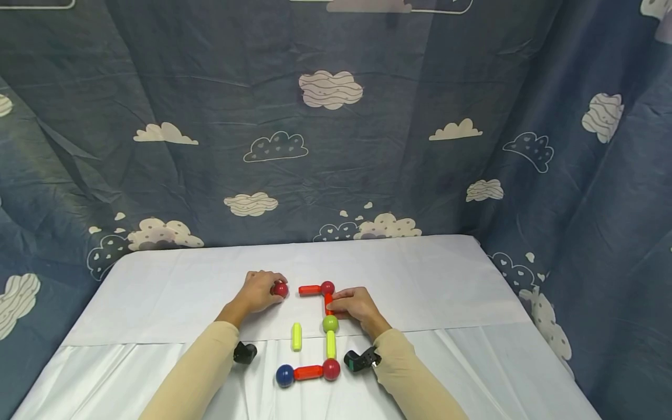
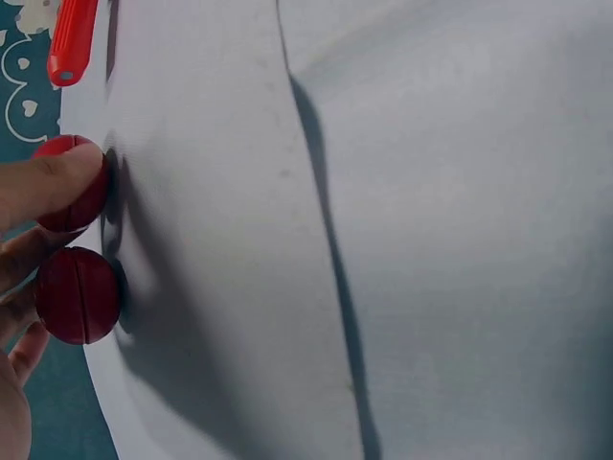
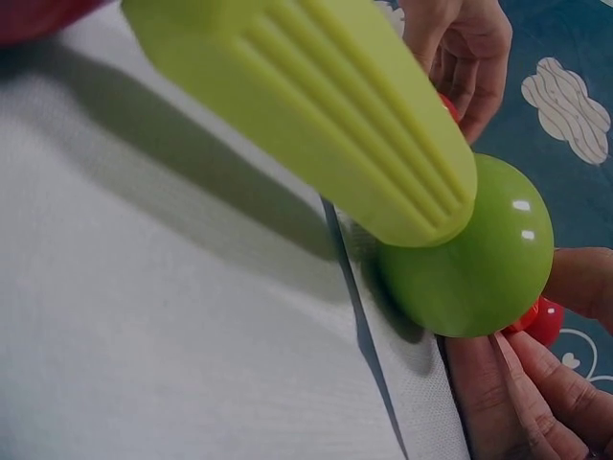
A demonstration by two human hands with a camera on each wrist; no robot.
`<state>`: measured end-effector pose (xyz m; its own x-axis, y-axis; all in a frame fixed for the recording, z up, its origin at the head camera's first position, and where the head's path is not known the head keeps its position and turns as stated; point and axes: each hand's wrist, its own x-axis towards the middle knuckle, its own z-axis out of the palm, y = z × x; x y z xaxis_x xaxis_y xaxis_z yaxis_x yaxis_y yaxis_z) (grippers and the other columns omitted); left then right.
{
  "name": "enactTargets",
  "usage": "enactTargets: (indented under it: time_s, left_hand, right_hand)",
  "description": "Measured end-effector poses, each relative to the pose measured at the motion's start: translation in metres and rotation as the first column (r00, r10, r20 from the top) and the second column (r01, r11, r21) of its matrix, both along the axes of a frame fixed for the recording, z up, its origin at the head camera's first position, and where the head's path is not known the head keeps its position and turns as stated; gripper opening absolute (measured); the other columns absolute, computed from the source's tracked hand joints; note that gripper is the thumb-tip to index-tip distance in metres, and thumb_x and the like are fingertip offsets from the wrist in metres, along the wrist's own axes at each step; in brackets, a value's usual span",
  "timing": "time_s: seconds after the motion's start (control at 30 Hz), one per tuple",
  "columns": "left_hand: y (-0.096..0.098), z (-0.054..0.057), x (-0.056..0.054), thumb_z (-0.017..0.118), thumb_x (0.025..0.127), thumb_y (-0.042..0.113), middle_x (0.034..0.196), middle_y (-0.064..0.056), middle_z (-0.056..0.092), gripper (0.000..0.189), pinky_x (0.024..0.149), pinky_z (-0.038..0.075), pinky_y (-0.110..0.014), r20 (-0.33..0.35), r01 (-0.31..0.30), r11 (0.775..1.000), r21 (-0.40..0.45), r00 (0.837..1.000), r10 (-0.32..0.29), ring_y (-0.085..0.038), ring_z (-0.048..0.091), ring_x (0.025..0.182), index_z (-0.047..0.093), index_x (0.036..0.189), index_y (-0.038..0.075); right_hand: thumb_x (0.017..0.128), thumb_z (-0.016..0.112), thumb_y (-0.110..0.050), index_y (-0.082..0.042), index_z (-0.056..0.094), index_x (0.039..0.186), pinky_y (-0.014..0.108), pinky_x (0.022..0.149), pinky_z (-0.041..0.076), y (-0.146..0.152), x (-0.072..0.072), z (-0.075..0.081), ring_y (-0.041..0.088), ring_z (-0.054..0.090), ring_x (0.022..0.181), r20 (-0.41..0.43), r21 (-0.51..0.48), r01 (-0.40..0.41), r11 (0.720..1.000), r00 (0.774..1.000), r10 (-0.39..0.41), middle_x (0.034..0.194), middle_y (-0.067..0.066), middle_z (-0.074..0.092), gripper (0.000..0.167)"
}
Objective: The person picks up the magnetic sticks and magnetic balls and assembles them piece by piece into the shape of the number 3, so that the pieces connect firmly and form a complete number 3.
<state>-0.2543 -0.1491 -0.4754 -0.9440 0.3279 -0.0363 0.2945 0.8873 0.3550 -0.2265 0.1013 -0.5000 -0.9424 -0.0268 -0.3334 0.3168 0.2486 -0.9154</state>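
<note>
My left hand [image 1: 259, 290] pinches a red ball [image 1: 281, 289]. In the left wrist view the thumb lies on this ball [image 2: 86, 196], and a second red ball [image 2: 79, 295] sits against the curled fingers. My right hand [image 1: 357, 306] holds a red rod [image 1: 328, 304] between thumb and fingers. That rod joins a red ball [image 1: 328, 287] at its far end to a green ball [image 1: 330, 324] at its near end. Another red rod [image 1: 310, 290] points left from the far red ball, its free end short of my left hand.
From the green ball a yellow-green rod [image 1: 331, 344] runs to a red ball [image 1: 331, 369], then a red rod [image 1: 308, 373] and a blue ball [image 1: 285, 375]. A loose yellow-green rod [image 1: 297, 337] lies left of this chain on the white cloth [image 1: 420, 280].
</note>
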Motion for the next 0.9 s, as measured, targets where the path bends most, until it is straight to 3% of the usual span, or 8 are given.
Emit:
enactTargets:
  time_s: [0.27, 0.9]
  left_hand:
    - [0.004, -0.001, 0.002, 0.081, 0.078, 0.023, 0.097, 0.0, 0.066, 0.039, 0.099, 0.03, -0.05, -0.001, -0.008, 1.0, 0.008, 1.0, 0.008, -0.02, 0.055, 0.093, 0.067, 0.114, 0.014]
    - [0.015, 0.002, 0.006, 0.082, 0.077, 0.027, 0.095, 0.001, 0.067, 0.04, 0.101, 0.027, -0.053, -0.039, 0.013, 1.0, 0.0, 0.999, -0.013, -0.02, 0.057, 0.093, 0.068, 0.112, 0.014]
  right_hand:
    - [0.073, 0.081, -0.004, 0.002, 0.07, 0.098, 0.028, 0.064, 0.056, 0.0, 0.0, 0.0, 0.016, 0.068, 0.071, 0.007, -0.016, 0.006, 1.0, 1.0, -0.006, 0.086, 0.009, 0.07, 0.028]
    - [0.073, 0.081, -0.005, 0.0, 0.071, 0.097, 0.028, 0.064, 0.056, -0.001, -0.001, 0.001, 0.014, 0.067, 0.068, 0.018, 0.011, 0.015, 1.0, 1.0, -0.016, 0.085, 0.008, 0.07, 0.027]
